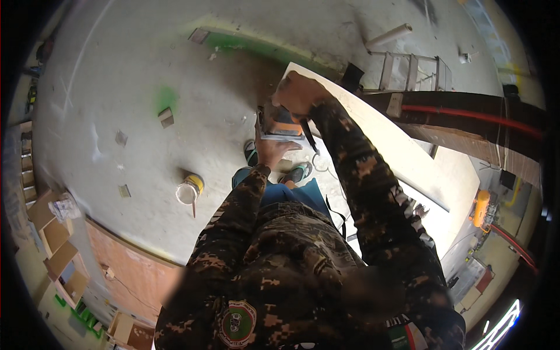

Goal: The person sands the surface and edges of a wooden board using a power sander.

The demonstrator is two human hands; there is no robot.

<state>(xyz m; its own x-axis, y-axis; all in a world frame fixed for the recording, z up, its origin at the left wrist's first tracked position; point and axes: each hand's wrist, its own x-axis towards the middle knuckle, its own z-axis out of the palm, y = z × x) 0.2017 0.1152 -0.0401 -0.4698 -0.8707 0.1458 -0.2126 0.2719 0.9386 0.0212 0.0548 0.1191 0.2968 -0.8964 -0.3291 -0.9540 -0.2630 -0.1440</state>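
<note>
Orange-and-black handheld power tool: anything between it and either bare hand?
Nothing visible. The right hand, in a brown camouflage sleeve, is on the end of the orange-and-black handheld power tool farther from the body; the left hand is right at its flat grey base, exact contact unclear.

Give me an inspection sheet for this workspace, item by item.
Surface: grey floor with green smudges; large white panel at right.
Job's things: orange-and-black power tool, probably a sander.
Clutter: yellow-sided bucket and scattered scraps on the floor.
Hands: right hand over the tool's top; left hand at its base plate.
Cables: thin cord near the tool; red hose or pipe along a dark beam.
Surroundings: ladder ahead; orange tank at right.
</note>
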